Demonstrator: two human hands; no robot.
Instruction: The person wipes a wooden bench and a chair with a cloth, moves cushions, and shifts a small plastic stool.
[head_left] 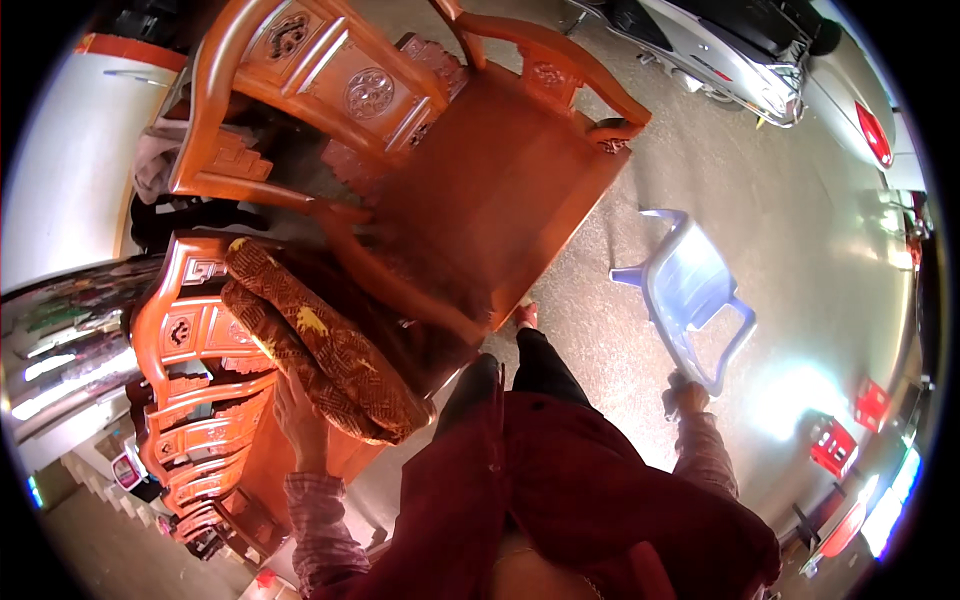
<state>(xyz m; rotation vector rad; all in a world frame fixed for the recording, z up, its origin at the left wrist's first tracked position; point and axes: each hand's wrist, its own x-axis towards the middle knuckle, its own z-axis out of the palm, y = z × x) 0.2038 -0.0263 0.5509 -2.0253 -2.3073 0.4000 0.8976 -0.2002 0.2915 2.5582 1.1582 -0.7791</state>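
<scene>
My left hand [298, 412] grips the lower edge of a folded brown patterned cushion [335, 350] with yellow patches. Some of its fingers are hidden by the cushion, which slants over a dark area between the carved wooden armchair [500, 180] and the carved wooden bench [225, 420]. Low on the right, my right hand [687, 396] is closed at the near corner of a small blue plastic chair [685, 275]. That chair has an opening in its back, and two of its legs show at the upper left.
A scooter [700, 60] stands at the far right, on the grey floor [600, 330]. Red crates [833, 447] lie toward the right rim. At upper left is a white cabinet [75, 160]. My foot [526, 315] is close to the armchair's front corner.
</scene>
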